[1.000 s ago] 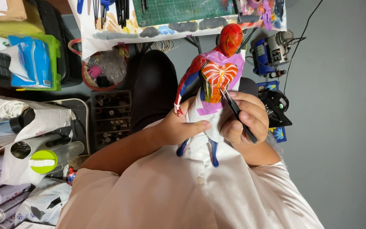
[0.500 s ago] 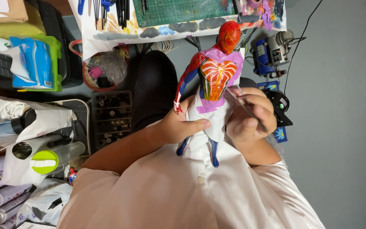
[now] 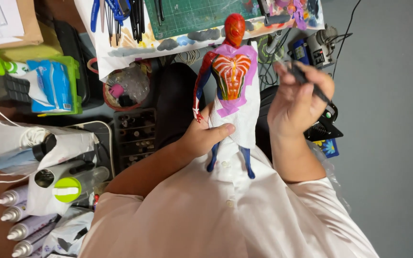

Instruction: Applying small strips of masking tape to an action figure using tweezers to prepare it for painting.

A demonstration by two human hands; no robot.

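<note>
My left hand (image 3: 201, 138) wraps the waist of the red-and-blue figure (image 3: 230, 71), grip pressed on the white paper (image 3: 237, 119) around it, upright over my lap, just near of the cluttered tabletop (image 3: 135, 38) edge. My right hand (image 3: 297, 93), raised right of it and apart, pinches a thin dark brush (image 3: 307, 81). Open grey floor (image 3: 388, 143) lies right.

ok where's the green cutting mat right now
In the head view the green cutting mat lies at the top centre, just above the figurine's red head, with pens and tools on its left.
</note>
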